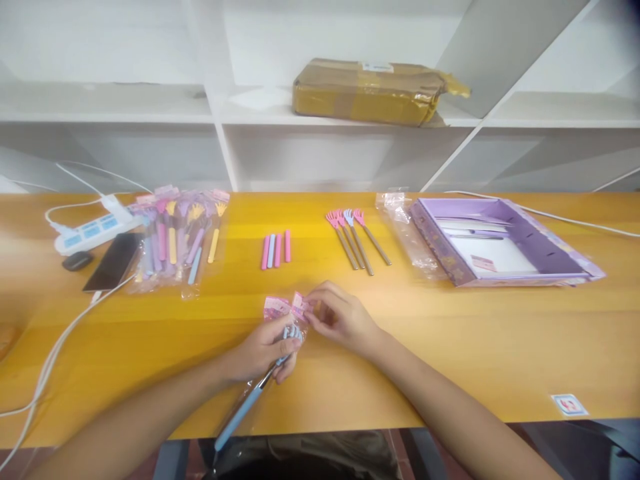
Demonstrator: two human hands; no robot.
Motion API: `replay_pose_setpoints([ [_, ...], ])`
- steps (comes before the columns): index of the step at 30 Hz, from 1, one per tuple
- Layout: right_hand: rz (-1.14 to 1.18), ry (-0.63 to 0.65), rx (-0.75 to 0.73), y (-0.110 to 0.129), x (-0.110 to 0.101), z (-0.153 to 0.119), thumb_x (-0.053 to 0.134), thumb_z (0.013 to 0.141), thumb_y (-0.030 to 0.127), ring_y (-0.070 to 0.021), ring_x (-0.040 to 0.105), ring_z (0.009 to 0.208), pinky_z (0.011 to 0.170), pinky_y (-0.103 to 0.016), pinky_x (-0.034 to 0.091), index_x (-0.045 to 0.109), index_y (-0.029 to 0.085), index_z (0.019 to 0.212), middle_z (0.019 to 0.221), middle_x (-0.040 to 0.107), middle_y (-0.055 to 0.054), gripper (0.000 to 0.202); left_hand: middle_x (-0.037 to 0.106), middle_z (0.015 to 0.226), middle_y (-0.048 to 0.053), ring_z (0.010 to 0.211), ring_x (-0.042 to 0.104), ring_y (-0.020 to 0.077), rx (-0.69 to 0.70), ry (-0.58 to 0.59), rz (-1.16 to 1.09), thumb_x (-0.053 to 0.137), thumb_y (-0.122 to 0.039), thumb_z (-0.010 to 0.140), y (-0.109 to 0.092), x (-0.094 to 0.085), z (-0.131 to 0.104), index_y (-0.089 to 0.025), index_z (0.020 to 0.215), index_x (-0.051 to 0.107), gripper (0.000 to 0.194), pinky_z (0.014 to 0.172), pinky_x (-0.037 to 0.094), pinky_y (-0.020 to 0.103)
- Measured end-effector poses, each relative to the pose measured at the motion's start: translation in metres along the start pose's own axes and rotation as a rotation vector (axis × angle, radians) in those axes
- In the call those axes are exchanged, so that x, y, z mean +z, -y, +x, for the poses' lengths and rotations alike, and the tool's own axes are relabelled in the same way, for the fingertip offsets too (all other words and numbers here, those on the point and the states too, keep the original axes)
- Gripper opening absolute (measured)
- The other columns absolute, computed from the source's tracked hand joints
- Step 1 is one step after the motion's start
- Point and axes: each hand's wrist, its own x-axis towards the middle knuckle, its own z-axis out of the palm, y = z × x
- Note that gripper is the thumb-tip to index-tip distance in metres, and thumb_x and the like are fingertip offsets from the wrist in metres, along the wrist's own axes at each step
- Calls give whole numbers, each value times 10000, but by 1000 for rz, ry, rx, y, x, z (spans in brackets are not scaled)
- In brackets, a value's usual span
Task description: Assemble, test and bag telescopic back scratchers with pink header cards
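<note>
My left hand (267,350) is closed around a blue hand-shaped scratcher (243,417) in a clear bag, its handle slanting down toward the table's front edge. At the bag's pink printed top (300,305), the fingers of my right hand (343,317) pinch the corner. Beyond my hands lie several pink and blue handle tubes (275,251). Farther right are several scratchers with metal rods (356,241), their heads pink or pale blue. Bagged scratchers (175,237) in pink, yellow, purple and blue are piled at the left.
A power strip (97,230), a black phone (114,262) and white cables are at the left. An open purple box (440,257) stands at the right beside clear plastic (417,247). A sticker (569,405) lies near the front edge. A taped parcel (370,92) rests on the shelf.
</note>
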Motion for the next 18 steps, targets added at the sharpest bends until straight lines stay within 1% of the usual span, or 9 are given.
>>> replay_pose_setpoints([
  [4,-66,-48,-28,1,4,1,627,1007,207,-74,603,618,568,-215,505,661,207,1112,1028,672,-60,110,587,551,-58,426,443,92,-11,16,18,546,-561,1038,2,1,0,-197,1071,492,370,477,341,203],
  [6,-93,-59,-31,1,3,2,608,1013,184,-73,600,624,577,-213,502,661,205,1093,1007,670,-52,98,586,556,-56,436,446,89,-19,34,20,544,-557,1042,4,1,0,-197,1064,492,364,479,341,198],
  [8,-82,-62,-30,0,2,2,604,1018,183,-76,606,638,592,-215,511,660,205,1109,1015,664,-52,110,584,556,-54,438,442,86,-23,42,11,542,-542,1047,6,1,0,-194,1054,493,351,475,338,195],
  [11,-19,-34,-18,-1,-1,2,612,1017,199,-79,615,649,600,-224,531,642,216,1191,1067,649,-63,177,575,535,-54,414,420,85,-28,27,-16,543,-534,1044,5,1,2,-190,1032,493,347,451,320,195],
  [14,0,-10,15,-1,1,0,668,992,232,-86,633,665,597,-233,546,606,236,1259,1117,640,-67,275,575,520,-57,401,418,92,-34,19,-22,544,-538,1039,3,0,2,-175,1106,499,372,439,321,194],
  [16,-31,-36,31,-2,4,-1,669,986,227,-94,632,657,587,-241,540,592,242,1246,1082,640,-56,271,578,521,-62,400,425,94,-38,17,-22,550,-541,1037,2,0,2,-170,1169,490,398,439,326,191],
  [18,-61,-81,44,-3,7,-1,627,995,196,-102,621,645,576,-250,528,579,243,1216,1030,637,-45,231,576,521,-65,397,425,91,-43,18,-30,560,-547,1032,3,0,2,-171,1181,486,411,436,323,187],
])
